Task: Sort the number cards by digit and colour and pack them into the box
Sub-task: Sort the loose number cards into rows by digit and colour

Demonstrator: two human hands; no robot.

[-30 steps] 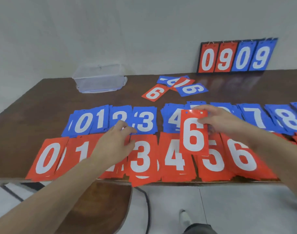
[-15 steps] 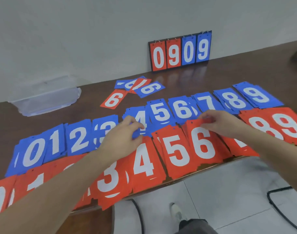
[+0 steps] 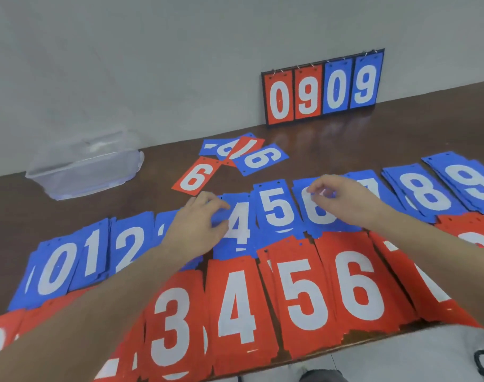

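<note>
Here both grips curl loosely, empty: left hand [image 3: 199, 224] over blue 4 [image 3: 239, 224], right hand [image 3: 342, 199] over blue 6 [image 3: 318, 216].

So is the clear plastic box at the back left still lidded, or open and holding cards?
Cannot tell about a lid: the clear box is blurred. No red or blue shows through its walls, so no cards appear packed.

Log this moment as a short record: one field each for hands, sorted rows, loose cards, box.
left hand: over the blue row, fingers loosely curled by the blue 4, holds nothing
right hand: over the blue 6, empty
sorted rows: blue behind, red in front
loose cards: red 6 and a few more behind the rows
box: clear, far left
</note>
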